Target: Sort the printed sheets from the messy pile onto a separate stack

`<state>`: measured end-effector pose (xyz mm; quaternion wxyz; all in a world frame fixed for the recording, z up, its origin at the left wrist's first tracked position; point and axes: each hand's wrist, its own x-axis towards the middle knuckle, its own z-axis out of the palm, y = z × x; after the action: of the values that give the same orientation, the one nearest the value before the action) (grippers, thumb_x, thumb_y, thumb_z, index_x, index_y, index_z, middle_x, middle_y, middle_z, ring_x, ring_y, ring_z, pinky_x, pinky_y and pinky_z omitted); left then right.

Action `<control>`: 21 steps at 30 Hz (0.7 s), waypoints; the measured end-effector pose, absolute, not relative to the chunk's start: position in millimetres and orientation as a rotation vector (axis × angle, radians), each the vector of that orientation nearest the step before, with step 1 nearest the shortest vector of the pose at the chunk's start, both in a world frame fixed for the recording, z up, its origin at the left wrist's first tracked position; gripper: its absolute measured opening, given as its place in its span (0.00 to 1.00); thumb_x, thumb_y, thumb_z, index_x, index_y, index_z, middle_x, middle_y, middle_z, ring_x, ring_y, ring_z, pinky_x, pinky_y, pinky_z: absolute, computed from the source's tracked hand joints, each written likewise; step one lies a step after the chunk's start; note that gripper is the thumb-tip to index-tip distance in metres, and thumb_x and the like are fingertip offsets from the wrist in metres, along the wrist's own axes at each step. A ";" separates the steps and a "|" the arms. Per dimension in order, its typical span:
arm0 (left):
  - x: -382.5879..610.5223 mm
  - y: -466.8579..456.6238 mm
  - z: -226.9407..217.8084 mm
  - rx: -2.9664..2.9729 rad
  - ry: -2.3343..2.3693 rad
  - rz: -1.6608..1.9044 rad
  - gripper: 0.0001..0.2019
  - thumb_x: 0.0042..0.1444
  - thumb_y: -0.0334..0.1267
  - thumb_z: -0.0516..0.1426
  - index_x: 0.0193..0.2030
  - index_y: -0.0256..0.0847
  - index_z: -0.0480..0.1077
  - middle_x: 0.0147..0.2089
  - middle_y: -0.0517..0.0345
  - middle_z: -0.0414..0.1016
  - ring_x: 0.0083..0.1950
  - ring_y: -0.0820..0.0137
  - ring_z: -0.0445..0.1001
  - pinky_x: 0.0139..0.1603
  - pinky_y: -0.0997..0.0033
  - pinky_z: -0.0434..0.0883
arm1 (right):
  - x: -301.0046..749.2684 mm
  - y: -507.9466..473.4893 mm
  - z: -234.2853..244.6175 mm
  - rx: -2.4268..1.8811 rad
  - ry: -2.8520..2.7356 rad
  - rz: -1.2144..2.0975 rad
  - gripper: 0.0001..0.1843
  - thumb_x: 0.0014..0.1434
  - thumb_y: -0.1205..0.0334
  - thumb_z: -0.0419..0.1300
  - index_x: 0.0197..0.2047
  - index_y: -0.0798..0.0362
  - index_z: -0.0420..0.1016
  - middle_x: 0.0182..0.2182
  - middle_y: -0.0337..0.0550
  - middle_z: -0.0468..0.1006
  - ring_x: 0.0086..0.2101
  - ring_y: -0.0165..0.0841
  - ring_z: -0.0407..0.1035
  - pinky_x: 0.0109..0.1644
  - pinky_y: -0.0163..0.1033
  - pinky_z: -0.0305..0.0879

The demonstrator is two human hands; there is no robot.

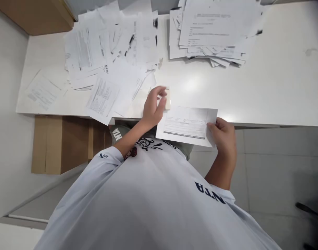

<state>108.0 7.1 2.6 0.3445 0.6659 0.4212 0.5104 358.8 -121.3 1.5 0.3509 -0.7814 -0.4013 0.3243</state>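
Note:
My right hand (223, 137) grips the right end of a printed sheet of paper (187, 123) that hangs over the near edge of the white table (265, 90). My left hand (153, 106) is curled at the sheet's upper left corner, with fingers pinched on a small pale rectangular object (168, 98) that I cannot name. Two heaps of printed papers lie on the table beyond: a scattered one (112, 55) at the left and a stacked one (213, 31) at the back centre.
A brown cardboard box (59, 144) stands on the floor under the table's left part. Another brown box (33, 15) sits at the top left. A single sheet (42, 92) lies near the table's left edge. Tiled floor (273, 173) shows at the right.

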 end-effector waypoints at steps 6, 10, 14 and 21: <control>144.4 50.3 -12.9 2.245 0.965 0.872 0.19 0.65 0.55 0.52 0.47 0.42 0.71 0.55 0.50 0.70 0.71 0.53 0.58 0.71 0.43 0.52 | 365.6 -106.5 14.0 -1.997 -1.099 0.889 0.05 0.53 0.60 0.56 0.30 0.51 0.71 0.25 0.37 0.69 0.26 0.30 0.60 0.29 0.35 0.55; 147.3 38.7 -12.2 2.465 1.048 0.594 0.16 0.68 0.48 0.48 0.49 0.43 0.71 0.60 0.49 0.69 0.75 0.54 0.48 0.75 0.43 0.43 | 367.5 -98.9 12.0 -2.016 -1.130 0.919 0.05 0.53 0.60 0.55 0.30 0.50 0.69 0.25 0.36 0.66 0.27 0.30 0.59 0.30 0.35 0.54; 145.5 34.2 -10.2 2.529 1.109 0.565 0.15 0.68 0.45 0.47 0.49 0.43 0.71 0.58 0.48 0.71 0.75 0.54 0.49 0.75 0.42 0.41 | 368.2 -93.9 16.1 -2.021 -1.118 0.938 0.07 0.53 0.57 0.55 0.33 0.50 0.71 0.26 0.36 0.68 0.29 0.32 0.61 0.32 0.37 0.56; 127.6 27.6 -9.8 2.376 1.168 1.005 0.22 0.69 0.47 0.40 0.58 0.38 0.65 0.60 0.43 0.70 0.76 0.57 0.48 0.73 0.44 0.47 | 402.7 -69.6 49.3 -2.102 -1.067 0.543 0.06 0.53 0.60 0.59 0.32 0.52 0.74 0.24 0.37 0.67 0.25 0.28 0.57 0.30 0.38 0.53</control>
<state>127.6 27.6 -9.8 0.1542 0.8290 0.4074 0.3506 402.7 -69.6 49.3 0.3534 -0.8128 -0.4128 0.2100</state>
